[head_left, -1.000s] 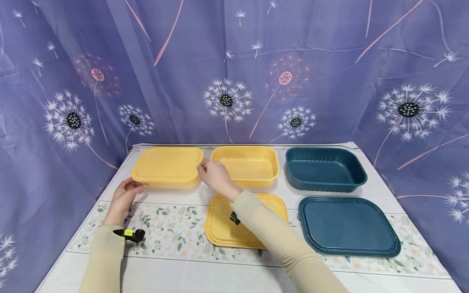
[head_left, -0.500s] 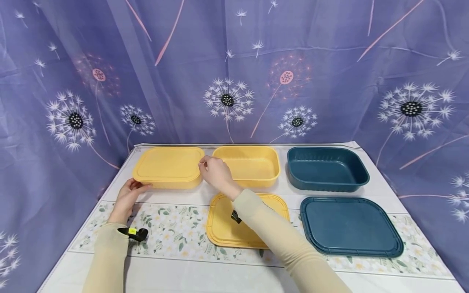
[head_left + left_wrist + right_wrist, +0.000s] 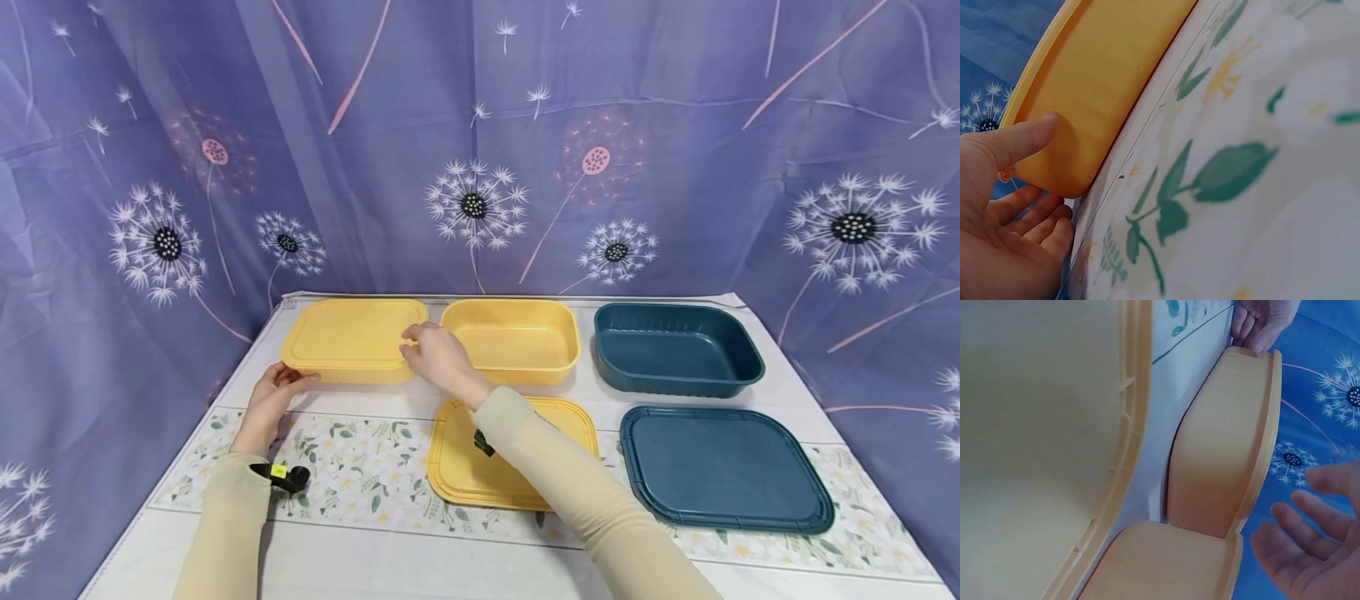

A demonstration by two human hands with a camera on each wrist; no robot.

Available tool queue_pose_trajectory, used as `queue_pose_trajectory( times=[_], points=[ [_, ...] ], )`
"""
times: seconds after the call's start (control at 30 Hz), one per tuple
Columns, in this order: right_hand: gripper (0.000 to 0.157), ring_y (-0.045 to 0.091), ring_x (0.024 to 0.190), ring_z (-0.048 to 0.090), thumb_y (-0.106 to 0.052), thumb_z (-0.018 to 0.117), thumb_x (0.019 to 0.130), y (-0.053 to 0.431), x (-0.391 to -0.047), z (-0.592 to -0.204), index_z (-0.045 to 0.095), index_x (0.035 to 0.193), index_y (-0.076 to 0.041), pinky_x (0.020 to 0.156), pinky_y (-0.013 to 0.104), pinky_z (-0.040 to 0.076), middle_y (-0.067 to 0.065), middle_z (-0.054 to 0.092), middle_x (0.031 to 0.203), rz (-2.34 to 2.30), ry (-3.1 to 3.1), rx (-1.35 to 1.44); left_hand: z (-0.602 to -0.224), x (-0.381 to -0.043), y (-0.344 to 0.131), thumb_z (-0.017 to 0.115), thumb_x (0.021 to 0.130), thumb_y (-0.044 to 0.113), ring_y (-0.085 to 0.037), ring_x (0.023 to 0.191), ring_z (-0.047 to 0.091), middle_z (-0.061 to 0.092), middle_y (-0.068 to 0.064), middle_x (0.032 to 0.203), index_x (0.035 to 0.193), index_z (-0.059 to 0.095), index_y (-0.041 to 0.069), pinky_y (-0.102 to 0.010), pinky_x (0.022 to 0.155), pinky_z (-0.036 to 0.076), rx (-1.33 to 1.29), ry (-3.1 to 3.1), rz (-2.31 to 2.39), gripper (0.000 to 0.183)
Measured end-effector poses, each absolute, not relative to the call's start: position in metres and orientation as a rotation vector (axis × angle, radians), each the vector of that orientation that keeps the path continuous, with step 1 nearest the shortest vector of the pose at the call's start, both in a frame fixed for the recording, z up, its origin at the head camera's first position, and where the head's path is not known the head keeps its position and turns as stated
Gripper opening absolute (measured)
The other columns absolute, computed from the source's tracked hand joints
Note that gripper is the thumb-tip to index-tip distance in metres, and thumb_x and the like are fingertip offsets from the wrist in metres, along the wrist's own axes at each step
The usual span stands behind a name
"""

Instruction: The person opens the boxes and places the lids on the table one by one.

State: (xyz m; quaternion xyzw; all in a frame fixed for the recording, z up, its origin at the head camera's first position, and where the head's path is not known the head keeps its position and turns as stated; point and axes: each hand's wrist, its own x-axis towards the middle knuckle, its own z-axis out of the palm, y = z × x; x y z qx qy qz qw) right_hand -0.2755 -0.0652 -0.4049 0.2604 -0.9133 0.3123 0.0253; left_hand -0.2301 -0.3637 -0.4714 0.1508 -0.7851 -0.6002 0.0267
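Note:
At the back left stands a yellow food container (image 3: 367,376) with its yellow lid (image 3: 348,332) on top. My left hand (image 3: 272,404) holds its near left corner, and in the left wrist view the thumb (image 3: 1029,139) lies along the wall while the fingers bend around the corner. Near the lid's right edge is my right hand (image 3: 441,357). The right wrist view shows its fingers (image 3: 1297,531) loosely bent and spread, apart from the rim, with nothing between them.
An open yellow container (image 3: 517,375) stands right beside the lidded one, and a dark teal container (image 3: 678,383) further right. In front of them lie a yellow lid (image 3: 465,467), partly under my right forearm, and a teal lid (image 3: 727,471). A purple curtain (image 3: 375,200) hangs behind.
My right fingers have loosened and spread slightly at the lid's right edge. My left hand stays at the near left corner. The whole view has shifted a little.

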Motion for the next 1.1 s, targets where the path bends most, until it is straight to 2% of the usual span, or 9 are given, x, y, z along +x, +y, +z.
queue_pose_trajectory(
  times=[0.2,0.37,0.47,0.73,1.1],
  points=[
    [0.037,0.017,0.105,0.065,-0.030,0.062,0.102,-0.066,-0.278,-0.409,0.065,0.132,-0.010,0.093,0.030,0.052,0.006,0.066,0.127,0.786,-2.820,0.945,-0.473,-0.231,-0.363,0.068,0.099,0.020,-0.034,0.145,0.033,0.030,-0.021,0.159,0.160,0.016,0.001,-0.044,0.117,0.032,0.465,-2.417,-1.841,0.082],
    [0.044,0.022,0.123,0.058,-0.032,0.066,0.099,-0.067,-0.281,-0.414,0.061,0.138,-0.010,0.106,0.033,0.046,0.006,0.060,0.139,0.725,-2.824,1.047,-0.474,-0.231,-0.364,0.067,0.099,0.018,-0.035,0.146,0.031,0.029,-0.022,0.160,0.160,0.014,0.000,-0.045,0.118,0.030,0.447,-2.415,-1.841,0.083],
    [0.048,0.023,0.131,0.053,-0.031,0.067,0.099,-0.068,-0.282,-0.419,0.058,0.141,-0.010,0.108,0.032,0.044,0.007,0.055,0.144,0.732,-2.832,1.114,-0.475,-0.231,-0.365,0.068,0.099,0.019,-0.035,0.145,0.032,0.029,-0.022,0.159,0.160,0.014,0.000,-0.045,0.118,0.031,0.437,-2.413,-1.839,0.083],
    [0.048,0.022,0.132,0.052,-0.031,0.069,0.098,-0.069,-0.285,-0.426,0.059,0.141,-0.011,0.106,0.031,0.046,0.007,0.054,0.145,0.649,-2.843,1.129,-0.478,-0.232,-0.364,0.069,0.098,0.024,-0.033,0.143,0.034,0.032,-0.021,0.157,0.159,0.017,0.001,-0.045,0.117,0.031,0.436,-2.406,-1.846,0.084],
    [0.044,0.022,0.136,0.049,-0.032,0.069,0.098,-0.075,-0.286,-0.432,0.063,0.136,-0.011,0.111,0.031,0.041,0.008,0.054,0.146,0.586,-2.797,1.152,-0.480,-0.233,-0.365,0.070,0.097,0.022,-0.033,0.143,0.034,0.032,-0.020,0.157,0.159,0.018,0.002,-0.044,0.118,0.030,0.460,-2.386,-1.843,0.084]
  ],
)
